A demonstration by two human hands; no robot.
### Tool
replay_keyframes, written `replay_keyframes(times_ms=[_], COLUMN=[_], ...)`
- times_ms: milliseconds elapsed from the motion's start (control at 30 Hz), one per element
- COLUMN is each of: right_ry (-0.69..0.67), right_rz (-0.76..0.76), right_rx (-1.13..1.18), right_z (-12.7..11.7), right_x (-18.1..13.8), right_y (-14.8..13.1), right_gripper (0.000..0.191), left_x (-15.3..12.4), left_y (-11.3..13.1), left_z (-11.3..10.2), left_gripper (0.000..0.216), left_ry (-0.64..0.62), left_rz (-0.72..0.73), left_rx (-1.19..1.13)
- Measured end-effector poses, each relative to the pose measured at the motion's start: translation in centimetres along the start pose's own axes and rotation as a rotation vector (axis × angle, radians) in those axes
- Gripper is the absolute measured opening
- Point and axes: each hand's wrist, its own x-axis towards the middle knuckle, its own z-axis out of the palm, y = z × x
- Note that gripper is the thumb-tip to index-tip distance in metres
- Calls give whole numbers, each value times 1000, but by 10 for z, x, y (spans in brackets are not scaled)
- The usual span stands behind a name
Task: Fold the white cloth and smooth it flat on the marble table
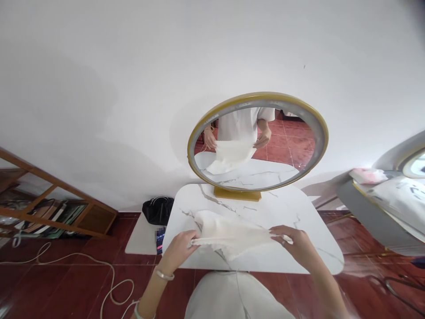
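Note:
A white cloth (232, 232) is stretched between my two hands, its near edge pulled fairly straight. At its left corner, my left hand (182, 247) pinches the fabric, with a bracelet on the wrist. My right hand (292, 241) grips the opposite corner, and a bit of cloth pokes out past the fingers. The far part of the cloth droops over a white marble-patterned table (279, 259); whether it rests on the top I cannot tell. Behind it stands a gold-rimmed oval mirror (292, 155), which reflects both hands and the cloth.
A black bag (158, 211) and a phone (160, 240) lie on a pale surface left of the table. A wooden shelf (99, 218) stands farther left, and a cable (113, 283) loops over the red tiled floor. On the right is a grey cabinet (365, 217).

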Motion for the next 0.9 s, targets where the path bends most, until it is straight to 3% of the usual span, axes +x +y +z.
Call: replay_keyframes(times_ms=[167,467,600,900], right_ry=[70,-207,-218,-189], right_rz=[20,19,28,20], right_rx=[-40,19,28,-15], right_z=[-9,-16,-9,10], right_x=[14,34,32,23], right_y=[2,16,24,29], right_gripper=[25,20,15,10], left_x=[-7,5,8,-2], left_y=[6,-5,-9,-29], left_z=[-5,-10,-6,5], left_gripper=[14,23,22,36], left_ry=[135,284,245,104], left_rz=[53,293,245,-11], left_rx=[-38,114,121,-4])
